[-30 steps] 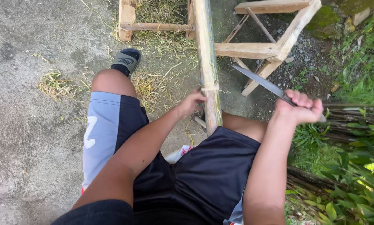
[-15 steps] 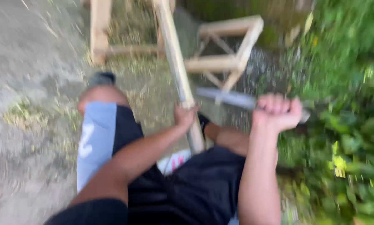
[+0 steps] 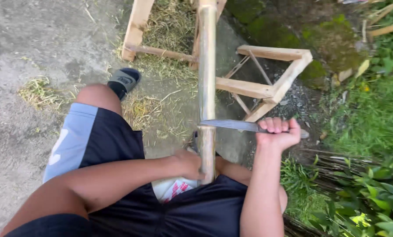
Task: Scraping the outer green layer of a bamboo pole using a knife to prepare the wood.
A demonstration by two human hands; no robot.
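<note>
A long bamboo pole point(image 3: 206, 74) runs from my lap away to a wooden frame. My left hand point(image 3: 188, 163) grips its near end just above my shorts. In my right hand point(image 3: 278, 132) is a large knife point(image 3: 233, 125), fist closed on the handle. The blade lies across the pole, its edge against the bamboo a little beyond my left hand. I sit with my knees apart, the pole between them.
A wooden trestle point(image 3: 266, 83) stands right of the pole, and another wooden frame point(image 3: 139, 39) lies at the far end. A black sandal point(image 3: 124, 80) is on my left foot. Dry grass covers the concrete ground; green plants and cut sticks point(image 3: 336, 166) fill the right side.
The knife has swung left from beside the pole until its blade meets the bamboo. My view shifted and blurred in between. My left hand kept its grip on the pole.
</note>
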